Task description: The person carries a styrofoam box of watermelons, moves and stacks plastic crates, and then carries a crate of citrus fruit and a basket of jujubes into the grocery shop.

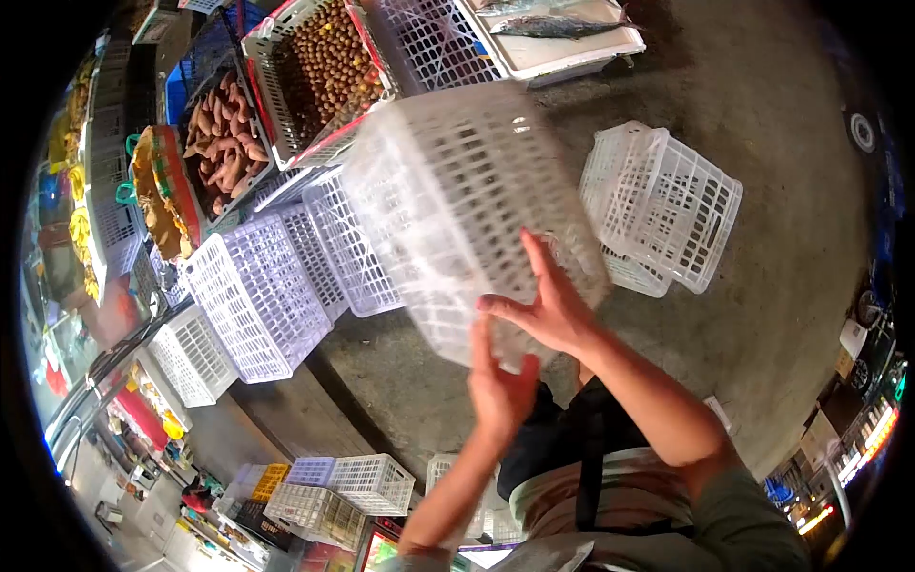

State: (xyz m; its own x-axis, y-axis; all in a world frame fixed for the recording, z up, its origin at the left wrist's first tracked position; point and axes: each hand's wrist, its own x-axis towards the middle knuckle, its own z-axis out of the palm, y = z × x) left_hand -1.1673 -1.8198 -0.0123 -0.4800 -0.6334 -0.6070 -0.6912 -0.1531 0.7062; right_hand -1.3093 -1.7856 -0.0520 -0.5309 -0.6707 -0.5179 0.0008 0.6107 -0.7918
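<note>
A translucent white plastic crate (477,191), blurred and tilted, hangs in front of me above the concrete floor. My right hand (556,307) is over its near lower side, with thumb and fingers spread and not wrapped round any part of it. Just below, my left hand (502,386) is at the crate's lower edge, its fingers stretched upward and its thumb apart. Whether either palm touches the crate cannot be made out. Behind it stand white crates (257,296) leaning in a row.
Stacked white crates (662,205) lie on the floor at the right. Along the back are a crate of small round brown produce (329,71), a crate of reddish tubers (226,143) and fish (558,27) on a white tray. More crates (372,484) stand at the lower left.
</note>
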